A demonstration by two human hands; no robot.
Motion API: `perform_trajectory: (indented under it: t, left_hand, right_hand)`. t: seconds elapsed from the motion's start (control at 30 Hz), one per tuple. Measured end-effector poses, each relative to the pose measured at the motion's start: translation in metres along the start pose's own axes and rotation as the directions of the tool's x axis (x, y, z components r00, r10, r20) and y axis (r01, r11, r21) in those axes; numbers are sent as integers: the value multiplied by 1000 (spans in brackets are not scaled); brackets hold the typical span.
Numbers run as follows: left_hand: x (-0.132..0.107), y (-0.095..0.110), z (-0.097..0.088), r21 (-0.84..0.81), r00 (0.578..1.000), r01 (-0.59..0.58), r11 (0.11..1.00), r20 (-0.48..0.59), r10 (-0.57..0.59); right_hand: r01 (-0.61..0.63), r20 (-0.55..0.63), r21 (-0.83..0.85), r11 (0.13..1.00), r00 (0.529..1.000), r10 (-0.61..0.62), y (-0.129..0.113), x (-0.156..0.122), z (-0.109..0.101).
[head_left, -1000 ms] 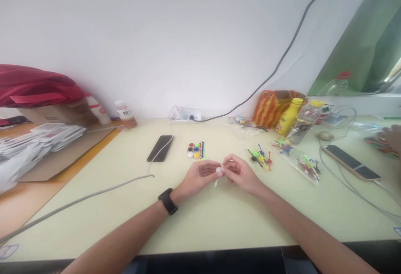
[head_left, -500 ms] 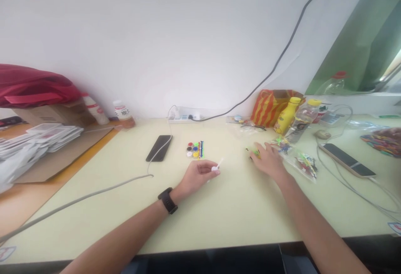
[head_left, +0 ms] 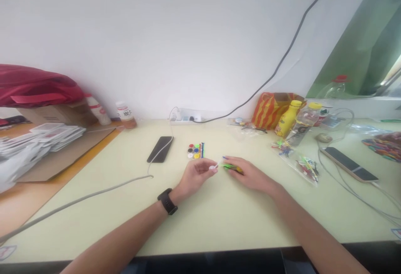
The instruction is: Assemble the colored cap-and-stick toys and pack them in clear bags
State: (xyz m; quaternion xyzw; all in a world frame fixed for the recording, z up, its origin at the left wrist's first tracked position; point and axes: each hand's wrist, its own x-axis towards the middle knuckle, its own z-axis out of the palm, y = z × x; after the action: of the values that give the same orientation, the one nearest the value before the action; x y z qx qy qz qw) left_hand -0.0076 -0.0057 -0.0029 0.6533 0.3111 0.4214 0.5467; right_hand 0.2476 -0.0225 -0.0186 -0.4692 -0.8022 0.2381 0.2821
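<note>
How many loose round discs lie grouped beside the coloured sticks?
6: red disc and green disc farthest, black disc and blue disc midway, white disc and yellow disc nearest. The left hand may hide more.

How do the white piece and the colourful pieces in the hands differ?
Colour: the white piece is plain white; the colourful pieces show green and yellow.
Hold: the white piece is pinched in the left hand; the colourful pieces are partly covered by the right hand.
Both are in hand.

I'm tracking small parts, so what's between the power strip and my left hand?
In the head view, small coloured discs and thin sticks lie between the power strip and your left hand.
</note>
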Motion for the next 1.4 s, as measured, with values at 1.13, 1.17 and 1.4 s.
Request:
perform_trajectory:
  t: [1.13, 1.17, 1.4]
  left_hand:
    - [-4, 9, 6, 317, 981, -189, 930, 111, 162]
    - [-4, 9, 6, 319, 981, -189, 929, 108, 162]
    - [-6, 11, 7, 338, 983, -179, 924, 108, 151]
  right_hand:
    - [77, -168, 531, 844, 986, 16, -49, 9, 11]
    - [83, -181, 538, 839, 983, 19, -49, 9, 10]
    - [58, -185, 531, 845, 981, 49, -51, 9, 9]
